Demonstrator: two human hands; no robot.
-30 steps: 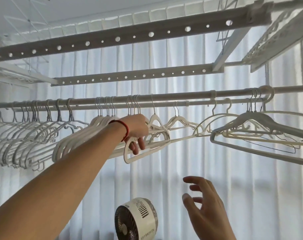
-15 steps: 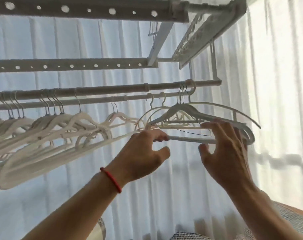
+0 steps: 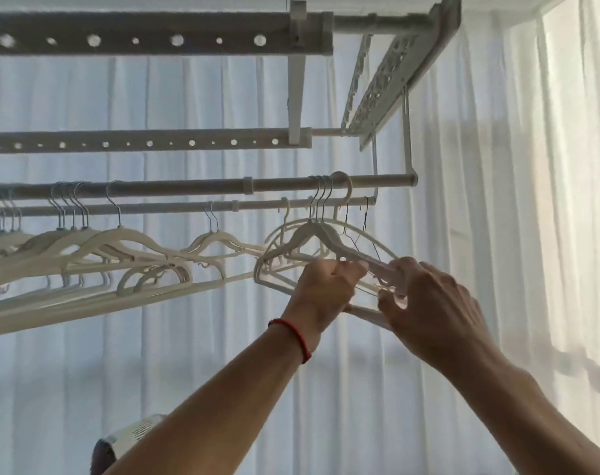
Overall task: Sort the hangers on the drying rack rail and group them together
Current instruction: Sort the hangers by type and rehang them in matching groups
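Fan [image 3: 127, 440]: lower left edge, partly cut off by the left forearm.
Left hand [image 3: 321, 293]: red wristband [image 3: 293, 332]; fingers curled closed around the lower bars of the right hanger cluster [image 3: 312, 234].
Right hand [image 3: 429, 303]: just beside the left, fingers pinched closed on the same cluster's right shoulder.
Right hanger cluster: hooks on the front rail [image 3: 189, 186], near its right end.
Left hangers [image 3: 86, 248]: white, bunched along the rails, well apart from the held cluster.
Rear rail [image 3: 154, 209]: carries more hooks.
Perforated bars [image 3: 154, 41]: overhead.
Curtain [image 3: 497, 200]: white, backlit, behind everything.
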